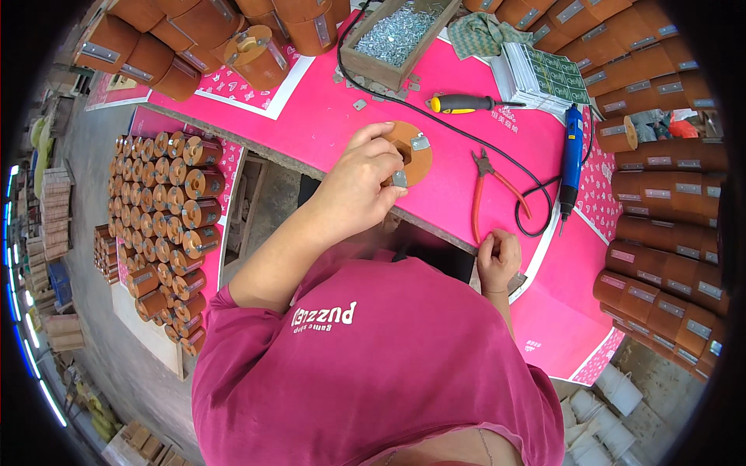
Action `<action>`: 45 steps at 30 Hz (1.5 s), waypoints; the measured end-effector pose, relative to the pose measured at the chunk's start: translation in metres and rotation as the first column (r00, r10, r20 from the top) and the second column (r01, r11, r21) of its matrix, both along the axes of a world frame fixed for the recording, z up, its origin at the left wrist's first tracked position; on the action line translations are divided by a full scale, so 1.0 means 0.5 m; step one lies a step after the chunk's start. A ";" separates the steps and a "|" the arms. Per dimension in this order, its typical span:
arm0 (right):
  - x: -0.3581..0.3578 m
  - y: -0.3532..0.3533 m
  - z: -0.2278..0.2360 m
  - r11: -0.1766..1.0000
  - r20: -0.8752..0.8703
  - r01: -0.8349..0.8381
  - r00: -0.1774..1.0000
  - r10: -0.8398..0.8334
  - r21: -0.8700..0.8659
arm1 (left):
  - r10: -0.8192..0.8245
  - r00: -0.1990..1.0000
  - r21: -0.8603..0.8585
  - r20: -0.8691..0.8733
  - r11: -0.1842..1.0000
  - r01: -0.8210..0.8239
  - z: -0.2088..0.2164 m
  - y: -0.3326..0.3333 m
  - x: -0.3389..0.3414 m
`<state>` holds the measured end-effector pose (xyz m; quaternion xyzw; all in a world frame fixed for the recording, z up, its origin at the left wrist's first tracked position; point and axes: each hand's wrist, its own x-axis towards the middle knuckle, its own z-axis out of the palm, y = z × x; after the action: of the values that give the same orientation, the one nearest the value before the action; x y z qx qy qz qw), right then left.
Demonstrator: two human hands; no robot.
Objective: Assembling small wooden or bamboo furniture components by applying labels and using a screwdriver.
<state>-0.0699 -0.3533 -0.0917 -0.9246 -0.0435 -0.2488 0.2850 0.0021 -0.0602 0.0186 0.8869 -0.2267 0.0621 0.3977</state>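
Observation:
My left hand (361,175) grips a round orange-brown wooden block (417,159) above the pink table. The block has a hole in its middle. A small metal plate (420,143) sits on its far edge, and another metal plate (399,179) shows at my fingertips. My right hand (499,260) is curled closed at the table's near edge. Whatever its fingers pinch, if anything, is hidden. Just beyond it lie pliers (476,203) with red handles, their jaws pointing away from me. A grey metal piece (516,281) lies beside my right wrist.
At the back stands a wooden tray of screws (363,64), with loose metal plates near it. A yellow-black screwdriver (464,103), a blue corded power screwdriver (572,155) and stacked cards (553,74) lie to the right. Stacked wooden cylinders (664,194) line the right side; more (167,210) stand left.

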 end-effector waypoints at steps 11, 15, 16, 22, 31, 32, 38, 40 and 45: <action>0.003 -0.001 0.004 0.999 0.025 -0.019 0.999 0.019 -0.028 | -0.025 0.999 -0.026 0.037 0.999 0.026 -0.005 -0.002 -0.002; 0.006 0.004 0.018 0.995 -0.051 -0.005 0.999 0.011 0.103 | 0.057 0.997 -0.006 0.060 0.998 -0.056 -0.007 -0.006 -0.010; 0.016 0.007 0.020 0.959 -0.047 0.020 0.999 -0.007 0.283 | 0.075 0.995 -0.008 0.070 0.997 -0.075 -0.007 -0.007 -0.012; 0.165 0.088 0.107 0.929 0.071 -0.254 0.967 0.243 0.269 | 0.071 0.997 -0.006 0.040 0.997 -0.071 -0.010 -0.003 -0.015; 0.375 0.152 0.105 0.827 -0.228 -0.475 0.878 0.422 -0.300 | -0.027 1.000 -0.005 -0.005 1.000 0.027 -0.005 0.004 -0.025; 0.382 0.161 0.098 0.805 -0.278 -0.440 0.894 0.351 -0.399 | -0.021 1.000 -0.003 -0.002 1.000 0.021 -0.009 0.006 -0.025; 0.457 0.169 0.070 0.722 -0.264 -0.371 0.928 0.263 -0.584 | 0.019 0.999 -0.047 0.030 0.999 -0.017 -0.012 -0.002 -0.027; 0.460 0.175 0.099 0.708 -0.293 -0.395 0.918 0.269 -0.585 | 0.064 0.997 -0.052 0.047 0.997 -0.062 -0.014 -0.004 -0.029; 0.378 0.184 0.329 0.922 0.244 -0.381 0.902 0.357 0.060 | 0.094 0.995 -0.073 0.032 0.993 -0.091 -0.017 0.001 -0.038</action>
<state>0.1193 -0.2614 0.0727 -0.8484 -0.2371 -0.2966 0.3689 -0.0167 -0.0596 0.0099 0.8804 -0.1900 0.1041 0.4218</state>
